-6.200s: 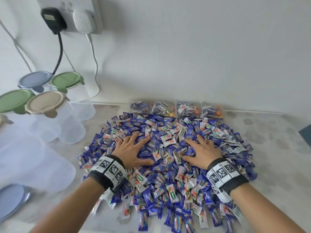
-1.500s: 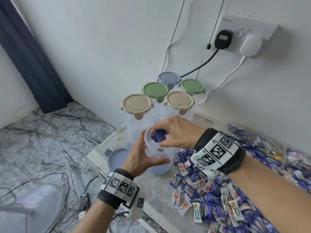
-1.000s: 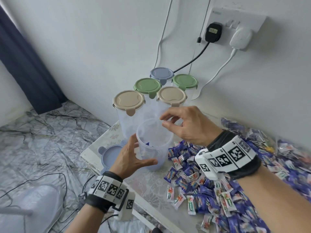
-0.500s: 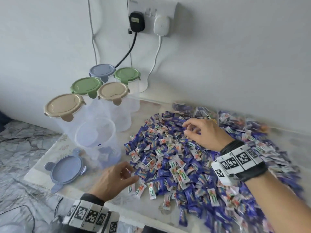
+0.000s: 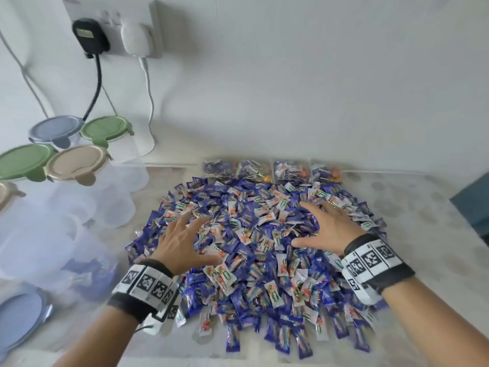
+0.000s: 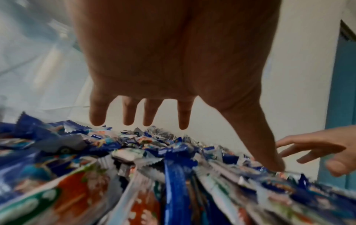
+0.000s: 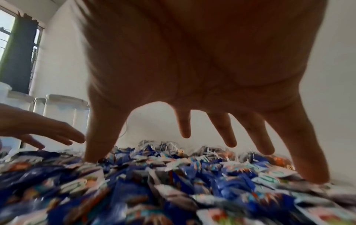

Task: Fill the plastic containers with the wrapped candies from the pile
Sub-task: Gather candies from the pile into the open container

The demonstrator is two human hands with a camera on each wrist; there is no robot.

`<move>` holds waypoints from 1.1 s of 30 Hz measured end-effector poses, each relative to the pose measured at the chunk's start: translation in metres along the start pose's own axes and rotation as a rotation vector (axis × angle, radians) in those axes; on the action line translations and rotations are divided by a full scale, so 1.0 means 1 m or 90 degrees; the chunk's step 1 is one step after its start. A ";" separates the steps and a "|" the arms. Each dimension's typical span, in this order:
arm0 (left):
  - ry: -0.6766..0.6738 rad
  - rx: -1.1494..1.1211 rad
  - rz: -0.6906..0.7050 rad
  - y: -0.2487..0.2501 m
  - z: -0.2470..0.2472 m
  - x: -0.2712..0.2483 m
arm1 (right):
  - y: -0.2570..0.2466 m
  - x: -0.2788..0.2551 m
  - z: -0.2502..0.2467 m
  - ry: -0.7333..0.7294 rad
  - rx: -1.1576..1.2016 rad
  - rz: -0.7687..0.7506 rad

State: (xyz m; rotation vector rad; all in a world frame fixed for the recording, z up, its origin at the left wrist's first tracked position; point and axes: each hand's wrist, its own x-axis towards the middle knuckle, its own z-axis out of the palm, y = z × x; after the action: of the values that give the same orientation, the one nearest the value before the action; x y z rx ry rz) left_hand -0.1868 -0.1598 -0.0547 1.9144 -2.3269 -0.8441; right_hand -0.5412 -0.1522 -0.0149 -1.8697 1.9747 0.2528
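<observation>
Step in hand looked like gathering: both hands were spread palm-down over the candy pile (image 5: pixel 264 250), w/ nothing lifted yet. Left hand (image 5: pixel 182 242) sat at approx 9 o'clock of the pile, fingers (image 6: pixel 98 115) straight and apart, tips just above the wrappers, thumb touching them. Right hand (image 5: pixel 328 231) was at approx 2 o'clock, fingers (image 7: pixel 223 130) also splayed, thumb and little finger down on the candies, the rest hovering. Neither hand held anything.

The open container (image 5: pixel 53 250), w/ a few blue candies at the bottom as far as the blur let me tell, stood at 9 o'clock of the pile, just beside its edge. Next move, by my reading: curl fingers in, scoop a handful between both hands, carry it left w/o spilling over the rim. Wrappers looked slick, so a loose scoop could shed pieces.

Lidded containers (image 5: pixel 76 165) were grouped at 10 o'clock, against the wall; a loose blue lid (image 5: pixel 18 313) lay at 8 o'clock. Clear bags of lollipops (image 5: pixel 272 170) lined the wall at 12. The worktop (image 5: pixel 423 234) was pale and patterned, pushed to a white wall (image 5: pixel 317 75); a socket w/ two plugs (image 5: pixel 113 27) hung at 11 o'clock.
</observation>
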 end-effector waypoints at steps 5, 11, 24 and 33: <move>-0.068 0.084 -0.040 0.008 0.008 0.021 | 0.002 0.003 0.016 -0.097 -0.021 0.032; -0.079 0.113 -0.032 0.007 0.012 0.031 | -0.003 0.018 0.037 -0.071 -0.053 -0.024; -0.010 0.079 0.058 0.006 -0.001 0.040 | -0.009 0.028 0.028 0.000 0.001 -0.059; -0.043 0.114 0.058 0.001 0.004 0.042 | -0.012 0.026 0.021 0.062 0.000 -0.061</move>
State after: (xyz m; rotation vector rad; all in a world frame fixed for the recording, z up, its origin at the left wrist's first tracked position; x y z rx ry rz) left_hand -0.1994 -0.1966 -0.0717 1.8509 -2.5894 -0.7258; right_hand -0.5263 -0.1689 -0.0428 -2.0052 1.9404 0.1370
